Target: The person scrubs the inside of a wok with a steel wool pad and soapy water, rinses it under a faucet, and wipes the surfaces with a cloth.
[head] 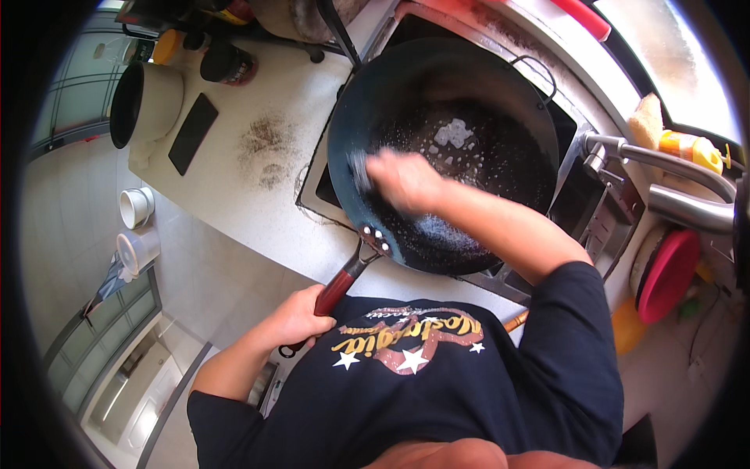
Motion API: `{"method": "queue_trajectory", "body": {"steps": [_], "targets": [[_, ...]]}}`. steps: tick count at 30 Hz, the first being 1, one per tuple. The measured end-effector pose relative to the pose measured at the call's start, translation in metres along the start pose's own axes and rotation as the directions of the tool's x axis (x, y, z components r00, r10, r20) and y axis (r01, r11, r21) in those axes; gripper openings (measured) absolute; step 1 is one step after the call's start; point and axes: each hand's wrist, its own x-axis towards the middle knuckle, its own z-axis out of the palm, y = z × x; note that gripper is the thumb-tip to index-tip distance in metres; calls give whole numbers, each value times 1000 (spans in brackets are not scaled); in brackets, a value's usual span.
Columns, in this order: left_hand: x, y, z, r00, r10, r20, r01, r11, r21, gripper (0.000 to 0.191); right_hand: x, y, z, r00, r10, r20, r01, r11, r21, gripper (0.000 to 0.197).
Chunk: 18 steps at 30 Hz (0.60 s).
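Note:
A large dark wok [510, 146] sits over the stove, its inner surface wet, with a patch of whitish foam [454, 133] and scattered droplets. My left hand [302, 316] is closed around its red-brown wooden handle [337, 291]. Inside the wok, at the near left part of its wall, is my right hand [404, 179], blurred, with fingers bent. A greyish streaky thing shows beside its fingertips; the blur hides what it is and whether the hand grips it.
A steel faucet [679, 155] and sink lie to the right. On the counter [234, 217] at left are a pale pot [155, 99], a dark flat slab [193, 133] and a dark jar [227, 63]. A pink round lid [669, 275] stands at far right.

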Motion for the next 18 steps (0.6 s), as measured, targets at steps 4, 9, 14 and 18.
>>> {"method": "queue_trajectory", "body": {"steps": [4,9,14,18], "targets": [[1,-2,2,1000,9,-4,-9,1000,-17,32,-64,-14,-17,912,-131,390,112,991,71,17],[-2,3,2,999,19,-27,-18,999,27,33,-8,-4,3,992,-129,-5,129,992,-1,15],[3,2,0,1000,-7,-10,7,999,36,33,-2,0,7,997,-38,-71,40,999,21,17],[5,-7,3,999,52,-7,-52,999,-18,32,-76,-12,-1,955,-148,257,106,980,170,23]]}}
